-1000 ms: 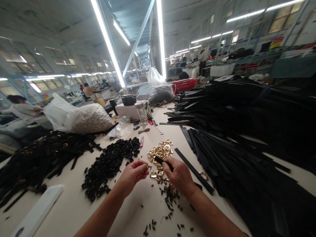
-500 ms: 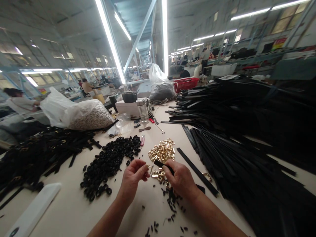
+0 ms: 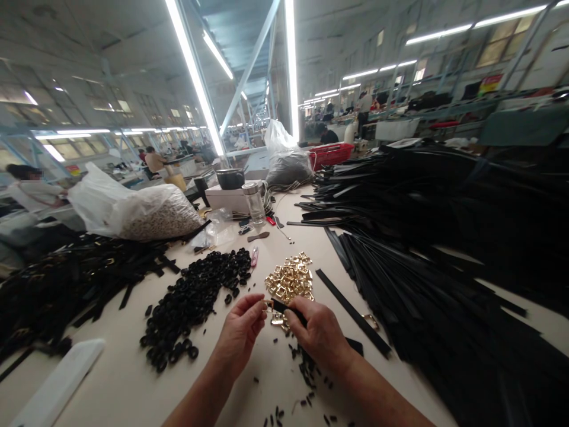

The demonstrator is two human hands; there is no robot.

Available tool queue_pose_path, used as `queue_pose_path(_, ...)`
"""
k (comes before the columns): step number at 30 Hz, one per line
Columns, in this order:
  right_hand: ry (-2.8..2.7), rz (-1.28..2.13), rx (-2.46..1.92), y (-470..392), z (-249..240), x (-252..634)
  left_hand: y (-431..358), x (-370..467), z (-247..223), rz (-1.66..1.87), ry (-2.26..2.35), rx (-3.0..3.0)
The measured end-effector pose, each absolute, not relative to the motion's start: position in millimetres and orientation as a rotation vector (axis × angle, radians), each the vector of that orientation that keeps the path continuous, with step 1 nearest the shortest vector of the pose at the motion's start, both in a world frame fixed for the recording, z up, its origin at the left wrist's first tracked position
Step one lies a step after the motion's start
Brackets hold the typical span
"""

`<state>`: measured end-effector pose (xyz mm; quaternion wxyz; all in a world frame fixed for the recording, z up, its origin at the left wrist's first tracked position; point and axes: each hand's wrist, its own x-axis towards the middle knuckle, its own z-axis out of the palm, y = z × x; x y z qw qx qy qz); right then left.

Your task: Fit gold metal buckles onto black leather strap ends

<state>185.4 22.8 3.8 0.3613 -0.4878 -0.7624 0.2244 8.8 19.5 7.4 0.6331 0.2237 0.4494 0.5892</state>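
Note:
My left hand (image 3: 245, 323) pinches a small gold buckle (image 3: 268, 305) between thumb and fingertips. In my right hand (image 3: 317, 329) is a black strap (image 3: 280, 306), gripped near its end, which points left. That strap end meets the buckle; whether it has passed through the frame I cannot tell. Just beyond the hands lies a heap of gold buckles (image 3: 291, 277). To the left spreads a pile of small black loops (image 3: 200, 290). Little black bits (image 3: 306, 367) are scattered below my right hand.
A thick stack of black straps (image 3: 400, 284) covers the right side, with a single strap (image 3: 351, 311) beside it. Buckled straps (image 3: 89, 279) lie at left. Farther back are a glass bottle (image 3: 254, 204), a filled plastic bag (image 3: 146, 207) and a red basket (image 3: 331, 155). Other people work beyond.
My hands have come together: the strap end in my right hand has moved left to the buckle in my left hand. The view has shifted slightly.

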Motion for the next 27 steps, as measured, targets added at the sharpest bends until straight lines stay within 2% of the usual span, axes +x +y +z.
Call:
queue_pose_path(11,-1.996,0.578,-1.198,18.8,6.1,184.7,19.4,9.2,11.8,1.253,1.029,0.435)
queue_pose_path(27,-1.902,0.645,-1.190,20.4,9.8,186.3,19.5,6.7,10.8,1.300,1.018,0.443)
